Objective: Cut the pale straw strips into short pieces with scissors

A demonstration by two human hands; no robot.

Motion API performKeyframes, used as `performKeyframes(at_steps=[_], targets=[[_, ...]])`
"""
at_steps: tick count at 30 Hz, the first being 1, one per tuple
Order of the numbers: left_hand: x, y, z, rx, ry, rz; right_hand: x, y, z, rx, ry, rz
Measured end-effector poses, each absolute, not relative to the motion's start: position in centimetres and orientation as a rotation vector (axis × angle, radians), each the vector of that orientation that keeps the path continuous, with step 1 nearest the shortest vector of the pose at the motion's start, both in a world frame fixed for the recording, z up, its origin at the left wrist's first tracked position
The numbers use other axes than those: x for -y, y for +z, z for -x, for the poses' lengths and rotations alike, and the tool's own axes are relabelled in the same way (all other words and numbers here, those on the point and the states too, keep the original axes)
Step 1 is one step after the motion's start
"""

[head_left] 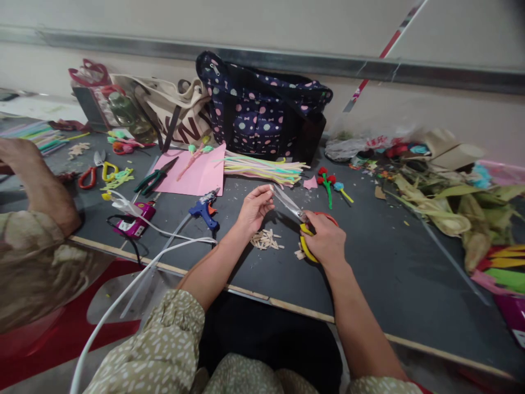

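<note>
My right hand (328, 238) grips a pair of scissors (290, 204) with one yellow and one red handle loop; the blades point up and to the left. At the blade tips, my left hand (256, 208) is closed in a pinch, and whatever lies between thumb and forefinger is too small to make out. Below the hands, a heap of short pale pieces (266, 239) lies on the dark tabletop (381, 284). A few more pale pieces (301, 254) show beside the yellow loop, partly hidden by my right hand.
Left are a blue glue gun (205, 210), green-handled pliers (156, 176), pink paper (191, 183), a purple power strip (135, 220) with a white cable, and another person's arm (45, 180). Pipe cleaners (262, 167) lie before a navy bag (262, 109). Right are corn husks (438, 210).
</note>
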State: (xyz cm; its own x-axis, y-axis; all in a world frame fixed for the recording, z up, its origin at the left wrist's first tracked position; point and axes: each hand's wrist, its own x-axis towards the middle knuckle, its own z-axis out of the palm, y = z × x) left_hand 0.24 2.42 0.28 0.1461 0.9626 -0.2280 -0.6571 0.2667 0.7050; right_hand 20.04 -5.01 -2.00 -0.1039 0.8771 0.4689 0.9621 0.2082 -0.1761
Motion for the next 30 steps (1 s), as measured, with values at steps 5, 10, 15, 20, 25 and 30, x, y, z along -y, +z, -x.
performKeyframes(at_steps=[5,10,15,20,25,30], targets=[[-2.45,0.25,-0.21,-0.747,1.242,-0.524,4.84,-1.95,-20.3,1.907,-0.227,1.799],[-2.5,0.31,-0.19,-0.758,1.243,-0.509,4.84,-1.91,-20.39,1.925,-0.184,1.762],[-2.68,-0.11,-0.21,-0.754,1.246,-0.51,4.98,-1.89,-19.84,2.027,-0.242,1.693],[-2.65,-0.21,-0.28,-0.8,1.226,-0.508,4.85,-2.17,-19.92,1.945,-0.22,1.771],[-2.57,0.08,-0.22,-0.81,1.23,-0.504,4.75,-2.36,-20.27,1.887,-0.099,1.769],[-2.65,0.02,-0.22,-0.805,1.243,-0.507,4.88,-1.85,-20.02,1.981,-0.118,1.722]])
